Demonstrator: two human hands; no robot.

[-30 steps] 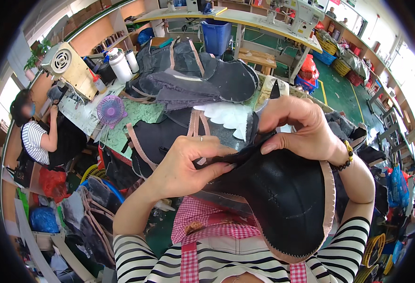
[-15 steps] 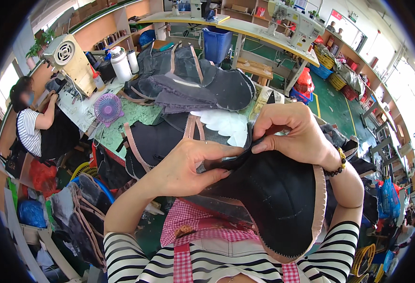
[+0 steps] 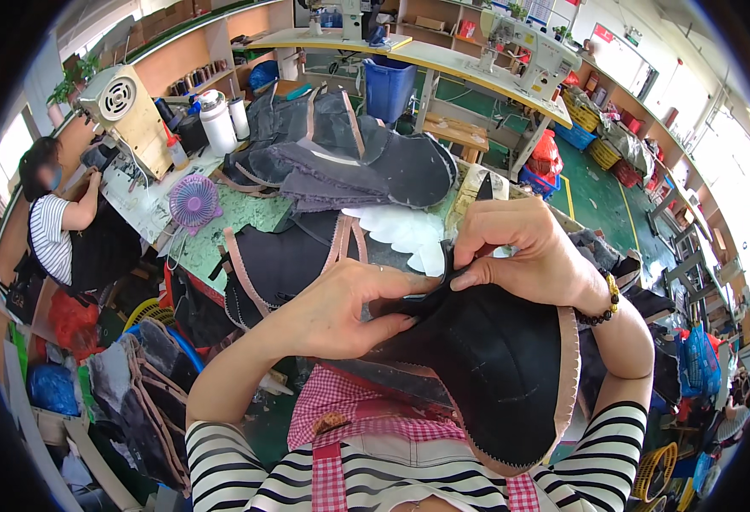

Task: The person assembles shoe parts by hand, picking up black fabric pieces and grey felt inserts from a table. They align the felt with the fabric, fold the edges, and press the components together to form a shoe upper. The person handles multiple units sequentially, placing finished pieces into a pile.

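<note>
Left hand (image 3: pixel 341 311) and right hand (image 3: pixel 524 256) are both pinching, thumb against fingers, the folded upper edge of a rounded black leather-like piece with a tan zigzag-edged border (image 3: pixel 507 388); how the layers are sitting inside the fold I cannot tell. For good work here, I am judging that both pinches should be pressing evenly and close together, lining the layers up without puckering the smooth face. From my remote view, the piece is hanging below the hands, mostly under the right one, on the wearer's side of the green-topped bench's (image 3: pixel 249 203) near edge.
</note>
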